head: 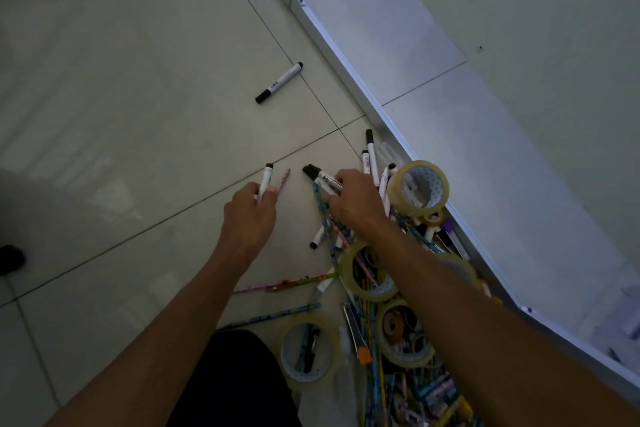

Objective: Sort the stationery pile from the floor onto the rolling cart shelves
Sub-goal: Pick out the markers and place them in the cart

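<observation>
My left hand (pixel 250 213) grips a white marker with a black cap (pixel 266 177); a pink pencil (pixel 284 178) pokes out beside its fingers. My right hand (pixel 356 199) holds two black-capped markers (pixel 320 177) above the stationery pile (pixel 391 288) on the floor. The pile holds markers, patterned pencils, several rolls of clear tape and a utility knife (pixel 355 329). One tape roll (pixel 419 187) stands on edge just right of my right hand. The cart's white frame edge (pixel 349 80) runs diagonally along the pile, with its shelf (pixel 519 201) beyond.
A single marker (pixel 280 81) lies alone on the tiled floor, far from the pile. More markers (pixel 370 158) lie by the cart edge. A dark object (pixel 10 258) sits at the left edge. My dark-clothed leg (pixel 235 378) is at the bottom.
</observation>
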